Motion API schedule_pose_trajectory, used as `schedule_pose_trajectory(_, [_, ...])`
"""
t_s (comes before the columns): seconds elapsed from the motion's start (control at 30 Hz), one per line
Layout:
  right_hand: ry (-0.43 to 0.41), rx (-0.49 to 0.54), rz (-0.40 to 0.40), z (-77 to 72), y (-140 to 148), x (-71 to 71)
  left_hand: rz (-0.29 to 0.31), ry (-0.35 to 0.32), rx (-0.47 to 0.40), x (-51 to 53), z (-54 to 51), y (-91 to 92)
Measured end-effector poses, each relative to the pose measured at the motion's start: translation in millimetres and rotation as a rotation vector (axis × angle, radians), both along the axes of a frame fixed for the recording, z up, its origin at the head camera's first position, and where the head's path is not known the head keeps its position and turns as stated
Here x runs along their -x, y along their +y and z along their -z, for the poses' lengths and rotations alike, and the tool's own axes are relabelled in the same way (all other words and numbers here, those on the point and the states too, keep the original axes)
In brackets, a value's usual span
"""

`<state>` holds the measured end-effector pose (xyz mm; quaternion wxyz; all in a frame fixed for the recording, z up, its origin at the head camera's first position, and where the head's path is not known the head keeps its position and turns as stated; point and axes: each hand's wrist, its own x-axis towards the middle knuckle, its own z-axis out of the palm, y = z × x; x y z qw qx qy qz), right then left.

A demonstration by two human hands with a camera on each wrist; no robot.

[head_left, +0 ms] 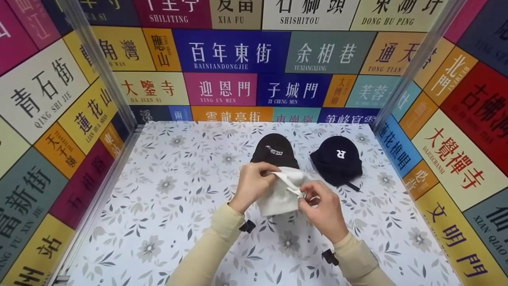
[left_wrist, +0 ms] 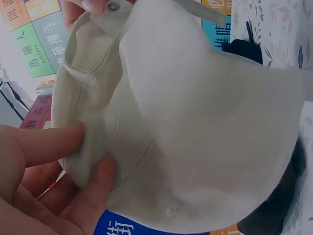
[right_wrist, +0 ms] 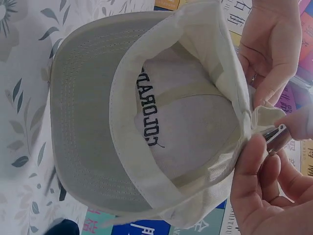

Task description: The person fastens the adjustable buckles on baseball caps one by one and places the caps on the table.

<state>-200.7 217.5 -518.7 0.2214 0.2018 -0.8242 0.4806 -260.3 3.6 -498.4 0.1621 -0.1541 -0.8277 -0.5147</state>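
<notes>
A cream baseball cap is held up between both hands, its brim toward me. My left hand grips the cap's back edge; in the left wrist view its thumb and fingers pinch the fabric beside the back opening. My right hand pinches the metal buckle on the cap's back strap. In the right wrist view the cap's inside, its sweatband and the brim's underside show, with reversed dark lettering on the crown.
A dark brown cap with white lettering lies just behind the cream cap. To its right sits a navy hat with a white R and a strap end. The floral tabletop is enclosed by colourful sign-printed walls.
</notes>
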Motion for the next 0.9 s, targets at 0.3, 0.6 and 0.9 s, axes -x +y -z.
schedule_pose_trajectory(0.3, [-0.18,0.073,0.001,7.7,8,5.6,-0.016,0.111,0.006,-1.5,3.8,1.2])
schedule_pose_trajectory(0.6, [-0.306,0.19,-0.022,6.6,2,4.0,-0.07,0.21,0.04,-2.0,14.6,0.5])
schedule_pose_trajectory(0.9, [-0.329,0.388,-0.16,-2.5,-5,1.7,-0.214,0.518,0.224,-18.5,28.3,3.3])
